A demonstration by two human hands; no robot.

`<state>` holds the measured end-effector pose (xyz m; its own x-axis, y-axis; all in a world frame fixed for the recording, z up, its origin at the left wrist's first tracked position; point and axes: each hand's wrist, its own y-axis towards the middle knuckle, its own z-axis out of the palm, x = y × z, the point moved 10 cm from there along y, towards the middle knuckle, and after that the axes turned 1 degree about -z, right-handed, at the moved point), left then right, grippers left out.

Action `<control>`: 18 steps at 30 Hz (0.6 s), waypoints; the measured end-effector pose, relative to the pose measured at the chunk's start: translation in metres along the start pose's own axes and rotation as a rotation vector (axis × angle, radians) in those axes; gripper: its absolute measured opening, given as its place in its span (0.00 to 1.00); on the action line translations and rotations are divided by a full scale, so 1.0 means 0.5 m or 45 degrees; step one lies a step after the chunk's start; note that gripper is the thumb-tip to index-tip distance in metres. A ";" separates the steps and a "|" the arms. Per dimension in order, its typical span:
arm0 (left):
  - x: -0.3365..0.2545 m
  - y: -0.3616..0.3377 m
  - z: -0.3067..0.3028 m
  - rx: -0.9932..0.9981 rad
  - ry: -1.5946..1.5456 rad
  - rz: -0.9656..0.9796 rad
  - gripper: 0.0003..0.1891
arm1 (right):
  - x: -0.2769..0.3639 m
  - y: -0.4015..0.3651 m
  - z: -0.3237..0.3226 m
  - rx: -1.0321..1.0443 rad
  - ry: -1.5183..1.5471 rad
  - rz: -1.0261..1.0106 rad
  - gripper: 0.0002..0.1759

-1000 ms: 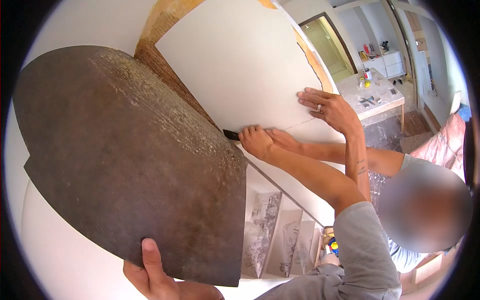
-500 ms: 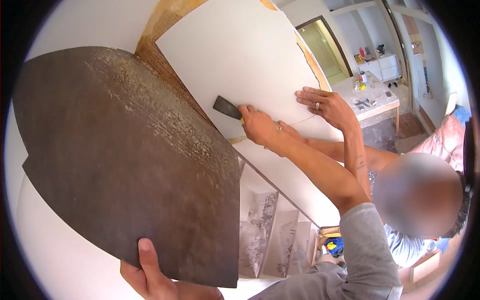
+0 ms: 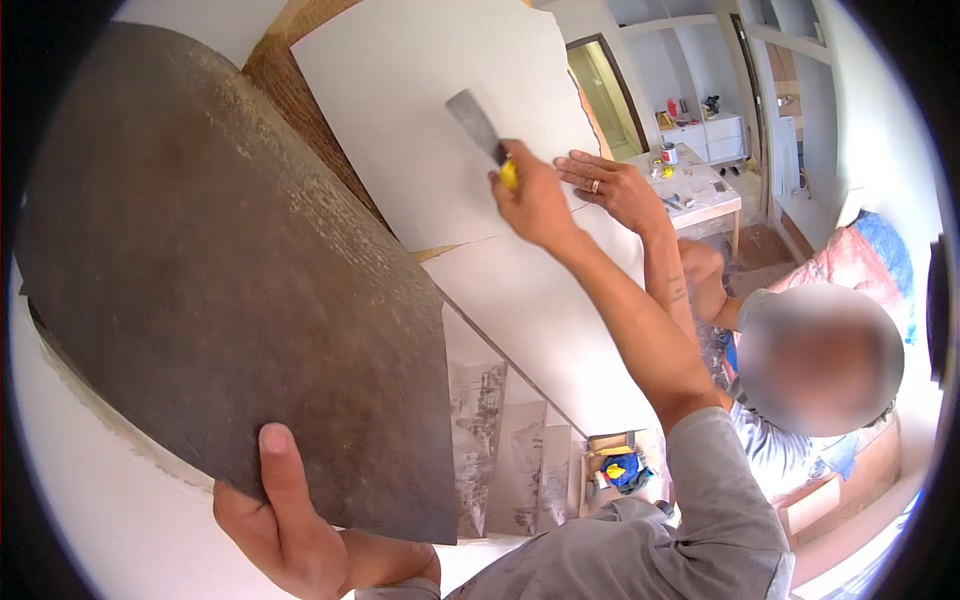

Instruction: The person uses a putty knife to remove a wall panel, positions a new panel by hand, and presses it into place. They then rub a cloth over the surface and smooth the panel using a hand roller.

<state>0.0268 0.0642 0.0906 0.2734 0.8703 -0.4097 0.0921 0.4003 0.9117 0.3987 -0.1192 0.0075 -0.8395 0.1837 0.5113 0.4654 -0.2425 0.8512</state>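
Observation:
My left hand (image 3: 285, 525) grips the lower edge of a dark brown sheet (image 3: 240, 300), thumb on its face and fingers behind. Pale, rough residue streaks the sheet's upper right side. In my right hand (image 3: 535, 195) is a putty knife (image 3: 475, 120) with a yellow handle, its blade pointing up and left over a white sheet (image 3: 430, 70). A co-worker's hand (image 3: 615, 190), wearing a ring, lies flat on the white sheet's right side. Brown, ridged backing (image 3: 290, 90) shows between the dark and white sheets.
The co-worker (image 3: 770, 440) is close on my right. Below the panels are stair steps (image 3: 520, 470) with peeling patches and a box (image 3: 610, 440) holding blue and yellow items. Behind stands a work table (image 3: 700, 195) with cans and tools, before a white cabinet (image 3: 710, 135).
My right hand has lifted the putty knife up and to the right, turning its blade away from the dark sheet's edge. The dark sheet and my left hand appear shifted left and up.

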 end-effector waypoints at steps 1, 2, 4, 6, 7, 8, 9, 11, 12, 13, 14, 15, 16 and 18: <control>-0.007 -0.002 0.004 -0.051 -0.059 -0.006 0.12 | 0.009 0.009 -0.022 0.025 -0.046 0.062 0.20; -0.010 -0.005 -0.002 -0.100 -0.113 -0.009 0.12 | 0.017 0.012 -0.035 0.028 -0.089 0.045 0.21; 0.000 0.000 -0.008 0.055 0.036 -0.073 0.12 | 0.036 0.017 -0.037 0.071 -0.149 -0.013 0.23; 0.004 -0.003 -0.013 0.163 0.096 -0.141 0.12 | 0.055 0.003 -0.027 0.151 -0.182 -0.067 0.25; 0.005 -0.005 -0.010 0.182 0.069 -0.174 0.12 | 0.058 -0.002 -0.028 0.144 -0.223 -0.039 0.25; 0.011 -0.009 -0.007 0.202 0.035 -0.206 0.12 | 0.062 -0.004 -0.029 0.133 -0.270 -0.013 0.26; 0.014 -0.013 -0.008 0.194 0.022 -0.172 0.12 | 0.063 -0.004 -0.036 0.120 -0.325 0.006 0.27; 0.025 -0.015 -0.011 0.162 -0.003 -0.103 0.13 | 0.059 0.001 -0.037 0.115 -0.352 0.000 0.28; 0.033 -0.018 -0.009 0.165 -0.044 -0.118 0.13 | 0.069 0.002 -0.039 0.118 -0.362 -0.003 0.28; 0.035 -0.024 -0.006 0.167 -0.082 -0.129 0.14 | 0.085 -0.003 -0.033 0.206 -0.270 -0.043 0.28; 0.039 -0.027 -0.004 0.170 -0.119 -0.140 0.14 | 0.102 -0.015 -0.030 0.295 -0.178 -0.081 0.29; 0.044 -0.028 -0.003 0.218 -0.109 -0.159 0.14 | 0.130 -0.032 -0.027 0.383 -0.084 -0.119 0.29; 0.046 -0.027 -0.008 0.262 -0.097 -0.180 0.14 | 0.156 -0.053 -0.031 0.386 -0.001 -0.149 0.30; 0.053 -0.029 -0.012 0.272 -0.052 -0.228 0.14 | 0.168 -0.093 -0.045 0.350 0.026 -0.080 0.31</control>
<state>0.0269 0.0832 0.0661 0.2728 0.7771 -0.5671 0.3406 0.4733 0.8124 0.3001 -0.1140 0.0083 -0.8732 0.1702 0.4566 0.4687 0.0368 0.8826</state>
